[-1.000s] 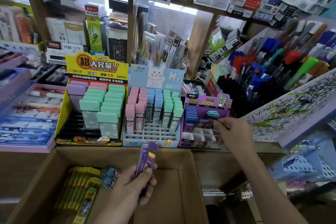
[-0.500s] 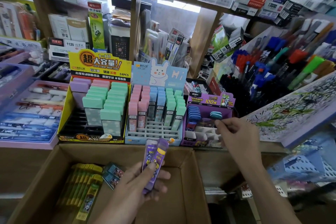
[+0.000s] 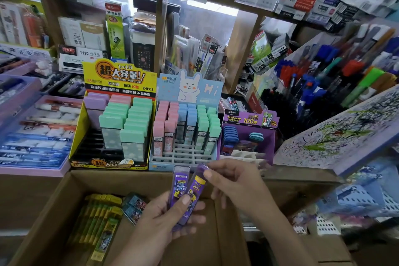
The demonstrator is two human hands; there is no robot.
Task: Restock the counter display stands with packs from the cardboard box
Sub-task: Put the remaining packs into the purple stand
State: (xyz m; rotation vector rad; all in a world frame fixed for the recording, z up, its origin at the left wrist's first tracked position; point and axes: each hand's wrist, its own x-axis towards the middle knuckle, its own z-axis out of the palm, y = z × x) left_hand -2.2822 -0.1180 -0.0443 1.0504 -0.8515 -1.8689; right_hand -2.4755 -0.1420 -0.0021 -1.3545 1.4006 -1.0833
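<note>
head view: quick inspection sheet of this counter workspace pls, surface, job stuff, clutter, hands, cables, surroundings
surface: wooden counter carrying three display stands side by side
job's things: cardboard box open below the counter, with yellow packs and a few dark packs inside; two purple packs held above it; purple stand part filled, front slots empty; yellow stand and rabbit stand also have empty front slots
clutter: pens and a scribbled pad at the right
hands: left hand grips both purple packs; right hand pinches the top of one
cables: nothing seen
surroundings: shelves packed with boxed stationery
</note>
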